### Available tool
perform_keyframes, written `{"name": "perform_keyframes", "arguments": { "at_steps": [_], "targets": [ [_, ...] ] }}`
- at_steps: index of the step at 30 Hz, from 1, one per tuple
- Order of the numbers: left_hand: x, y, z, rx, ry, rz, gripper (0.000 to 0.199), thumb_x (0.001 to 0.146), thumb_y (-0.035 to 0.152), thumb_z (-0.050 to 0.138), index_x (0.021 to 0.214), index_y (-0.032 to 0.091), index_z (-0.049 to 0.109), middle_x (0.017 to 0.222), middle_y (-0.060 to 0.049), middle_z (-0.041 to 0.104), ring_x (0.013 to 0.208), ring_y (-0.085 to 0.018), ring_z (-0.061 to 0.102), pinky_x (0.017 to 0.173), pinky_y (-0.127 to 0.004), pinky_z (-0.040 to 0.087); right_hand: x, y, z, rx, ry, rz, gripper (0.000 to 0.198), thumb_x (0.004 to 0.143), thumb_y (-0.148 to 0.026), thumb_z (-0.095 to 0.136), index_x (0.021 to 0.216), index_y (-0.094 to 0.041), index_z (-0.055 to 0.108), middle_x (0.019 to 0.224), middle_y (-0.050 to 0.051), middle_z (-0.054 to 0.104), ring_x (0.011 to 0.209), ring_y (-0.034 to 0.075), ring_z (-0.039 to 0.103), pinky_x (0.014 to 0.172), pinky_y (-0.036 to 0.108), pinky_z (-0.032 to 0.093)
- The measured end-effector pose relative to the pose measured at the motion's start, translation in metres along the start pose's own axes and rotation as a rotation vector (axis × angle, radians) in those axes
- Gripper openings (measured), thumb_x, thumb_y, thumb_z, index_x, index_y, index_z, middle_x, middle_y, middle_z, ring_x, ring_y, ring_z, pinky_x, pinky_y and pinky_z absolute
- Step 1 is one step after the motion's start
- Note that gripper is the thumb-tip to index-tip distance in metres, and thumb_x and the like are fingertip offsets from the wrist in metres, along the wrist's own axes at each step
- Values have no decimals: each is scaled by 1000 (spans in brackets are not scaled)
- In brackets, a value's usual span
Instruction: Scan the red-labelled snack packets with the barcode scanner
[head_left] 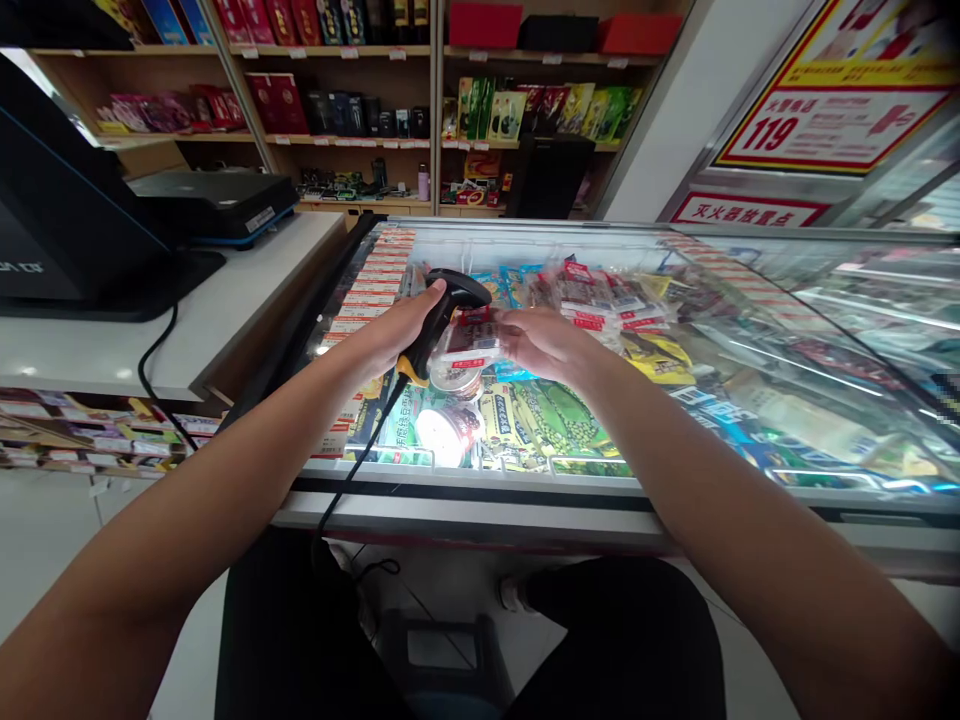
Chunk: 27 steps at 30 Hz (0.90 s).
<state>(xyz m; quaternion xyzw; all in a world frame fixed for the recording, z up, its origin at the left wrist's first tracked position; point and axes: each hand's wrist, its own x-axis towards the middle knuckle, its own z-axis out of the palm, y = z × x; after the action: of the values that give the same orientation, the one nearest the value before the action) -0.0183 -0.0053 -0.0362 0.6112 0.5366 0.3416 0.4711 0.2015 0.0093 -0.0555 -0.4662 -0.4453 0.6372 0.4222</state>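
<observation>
My left hand (401,325) is wrapped round the handle of a black and yellow barcode scanner (439,325), its head tipped to the right and its cord (367,445) trailing down over the freezer edge. Close beside it, my right hand (540,340) grips a small clear plastic packet with a red label (474,338). The scanner's head is just above the packet. Both are over the glass-topped display freezer (480,490). Under them lie round tubs (446,432) and green packages (566,415).
Packets with red and white labels (592,290) lie further back in the freezer. A counter (247,300) on the left bears a dark monitor (67,210) and a flat black device (217,200). Stocked shelves (360,55) stand behind. A stool (442,650) is below me.
</observation>
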Motion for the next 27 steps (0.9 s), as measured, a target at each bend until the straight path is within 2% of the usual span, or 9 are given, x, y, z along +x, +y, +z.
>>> {"name": "perform_keyframes", "arguments": {
  "at_steps": [2, 3, 7, 12, 16, 23, 27],
  "targets": [
    [-4, 4, 7, -126, -89, 14, 79, 86, 86, 43, 113, 19, 74, 108, -15, 79, 107, -31, 75, 93, -41, 59, 3, 2, 1, -6, -29, -25, 7, 97, -14, 61, 93, -19, 65, 103, 11, 73, 96, 20, 71, 88, 34, 60],
    [-7, 6, 9, -159, -102, 26, 80, 86, 86, 43, 115, 17, 73, 109, -15, 79, 108, -31, 74, 96, -41, 58, 3, 1, 1, 4, 0, -40, 9, 97, -13, 60, 92, -18, 65, 99, 10, 73, 92, 18, 71, 86, 33, 60],
    [-19, 19, 14, -141, -30, 66, 88, 84, 90, 38, 118, 17, 73, 105, -12, 80, 109, -32, 74, 97, -40, 57, 2, -12, -4, 76, 207, -176, 15, 99, -10, 53, 91, -20, 61, 87, 2, 69, 78, 13, 69, 74, 27, 57],
    [-31, 27, 13, -88, -59, 54, 91, 80, 95, 36, 118, 22, 75, 98, -10, 80, 105, -31, 74, 91, -39, 59, -3, -33, -14, 25, 327, -344, 14, 98, -13, 48, 91, -22, 57, 88, 1, 70, 81, 15, 71, 68, 25, 56],
    [-35, 27, 14, -96, -104, 59, 89, 83, 92, 36, 119, 21, 74, 95, -11, 78, 100, -31, 74, 88, -41, 60, -3, -38, -20, 34, 317, -371, 14, 96, -12, 49, 94, -21, 59, 91, 3, 72, 85, 16, 72, 70, 28, 59],
    [-32, 25, 14, -198, -147, 142, 86, 84, 90, 39, 121, 19, 73, 102, -11, 78, 106, -30, 73, 94, -41, 58, 0, -34, -27, -15, 273, -393, 8, 94, -16, 58, 93, -23, 63, 89, 3, 70, 89, 19, 72, 80, 34, 60],
    [-29, 21, 12, -209, -169, 166, 80, 89, 84, 39, 116, 17, 74, 100, -12, 78, 102, -29, 73, 92, -40, 58, 1, -31, -30, -11, 233, -398, 7, 93, -18, 62, 91, -24, 64, 88, 4, 70, 93, 22, 72, 85, 38, 60]
  ]
}}
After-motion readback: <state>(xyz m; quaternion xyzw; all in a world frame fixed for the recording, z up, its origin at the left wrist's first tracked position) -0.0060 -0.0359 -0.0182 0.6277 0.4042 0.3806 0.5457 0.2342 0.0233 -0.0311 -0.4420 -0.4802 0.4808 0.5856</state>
